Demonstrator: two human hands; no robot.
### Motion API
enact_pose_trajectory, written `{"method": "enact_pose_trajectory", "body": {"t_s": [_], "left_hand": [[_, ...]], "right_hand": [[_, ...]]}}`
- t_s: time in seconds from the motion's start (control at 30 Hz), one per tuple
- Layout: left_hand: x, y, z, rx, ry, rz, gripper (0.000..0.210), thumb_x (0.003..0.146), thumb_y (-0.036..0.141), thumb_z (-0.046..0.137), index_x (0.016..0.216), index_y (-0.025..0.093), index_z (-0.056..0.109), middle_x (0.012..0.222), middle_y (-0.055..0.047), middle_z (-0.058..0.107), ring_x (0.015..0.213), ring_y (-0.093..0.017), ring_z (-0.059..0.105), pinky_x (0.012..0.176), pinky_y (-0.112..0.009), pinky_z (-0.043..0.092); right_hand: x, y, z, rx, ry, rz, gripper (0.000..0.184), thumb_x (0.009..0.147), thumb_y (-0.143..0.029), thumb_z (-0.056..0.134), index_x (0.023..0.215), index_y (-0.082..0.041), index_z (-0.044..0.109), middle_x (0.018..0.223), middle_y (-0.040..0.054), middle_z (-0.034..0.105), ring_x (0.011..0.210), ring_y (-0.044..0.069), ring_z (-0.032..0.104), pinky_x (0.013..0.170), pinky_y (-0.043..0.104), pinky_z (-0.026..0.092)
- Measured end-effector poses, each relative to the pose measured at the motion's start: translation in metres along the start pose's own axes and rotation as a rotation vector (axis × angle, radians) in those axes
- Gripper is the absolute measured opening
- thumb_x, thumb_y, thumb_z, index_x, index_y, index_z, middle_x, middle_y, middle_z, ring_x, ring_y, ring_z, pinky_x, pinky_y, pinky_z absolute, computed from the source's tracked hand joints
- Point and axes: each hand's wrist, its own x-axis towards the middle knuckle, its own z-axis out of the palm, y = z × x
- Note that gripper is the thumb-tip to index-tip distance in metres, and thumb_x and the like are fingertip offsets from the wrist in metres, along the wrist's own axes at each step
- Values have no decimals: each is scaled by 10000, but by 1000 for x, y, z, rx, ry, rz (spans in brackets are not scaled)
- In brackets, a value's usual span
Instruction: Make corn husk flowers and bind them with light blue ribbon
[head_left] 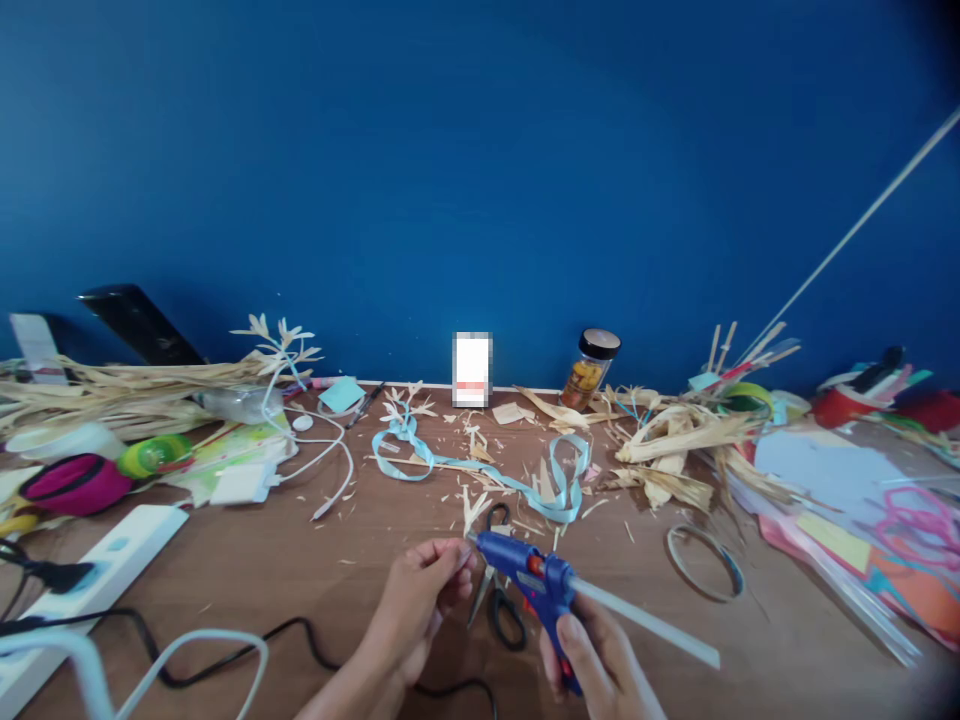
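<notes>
My right hand [592, 660] is wrapped round the handle of a blue hot glue gun [517, 555]. A long whitish glue stick [649, 620] juts from the gun's back end, and its nozzle points left. Close to that nozzle, my left hand [427, 590] is closed in a pinch; what its fingertips hold is hidden. A pale strip of dried husk [472, 508] shows just above those fingertips, but I cannot tell whether it is held or lies on the table. Black-handled scissors [507, 618] lie on the table beneath the gun, partly covered by it.
Light blue ribbon [487, 470] curls across the table [300, 560] among husk scraps. Behind stand a jar [591, 370] with a black lid and a blurred-out upright card [472, 370]. Husk bundles [667, 440] and a ribbon roll [705, 563] are right; a power strip [90, 590] and cables left.
</notes>
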Motion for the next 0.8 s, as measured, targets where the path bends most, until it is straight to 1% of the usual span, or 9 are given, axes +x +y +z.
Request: {"method": "enact_pose_trajectory", "body": {"t_s": [0.13,0.27,0.33,0.4,0.5,0.67,0.73,0.8], "left_hand": [[0,1,1,-4,-4,-14,212,558,278,751,599,104,636,549,0,587,420,-31,491,422,-122,415],[0,1,-1,-38,-20,-45,215,574,294,744,621,111,643,558,7,582,428,-31,495,432,-121,440],[-1,1,-2,-50,-40,-55,207,588,293,737,635,112,647,562,7,580,435,-31,498,444,-121,453],[-2,1,-2,-49,-45,-62,198,596,284,734,639,112,648,568,5,582,441,-33,502,450,-123,462],[-3,2,-2,-47,-39,-66,195,594,277,737,641,111,646,581,-2,588,448,-37,507,452,-127,469],[-3,2,-1,-57,-37,-57,209,582,286,745,643,110,650,578,-2,590,444,-35,502,448,-124,463],[-2,1,-1,-49,-44,-57,205,591,287,739,639,109,649,574,-2,587,441,-33,499,441,-120,455],[-2,1,-1,-38,-54,-58,198,610,288,726,632,109,644,567,1,580,437,-30,494,439,-117,450]], "right_hand": [[0,2,-1,-33,-23,-6,425,816,-522,414,959,-128,482,528,-18,486,458,110,430,463,239,379],[1,2,-3,-68,-11,-19,384,829,-505,404,900,-139,492,533,-18,484,478,109,438,491,240,384],[2,2,-4,-91,-40,-18,378,836,-501,392,883,-140,495,537,-17,483,485,110,439,495,239,382],[2,2,-5,-102,-63,-24,385,840,-499,385,908,-135,492,540,-17,485,483,111,437,493,241,379],[3,1,-5,-77,-60,-22,402,837,-506,383,949,-131,476,541,-19,484,474,111,432,486,244,377],[3,-2,-2,-46,-56,3,377,824,-513,402,853,-148,492,529,-23,465,464,106,412,460,231,360],[3,-2,-3,-60,-24,-5,383,823,-514,402,864,-145,496,527,-21,472,461,107,415,467,235,364],[2,-2,-3,-80,-26,-6,398,824,-514,402,901,-135,496,529,-16,484,465,112,428,481,243,376]]}}
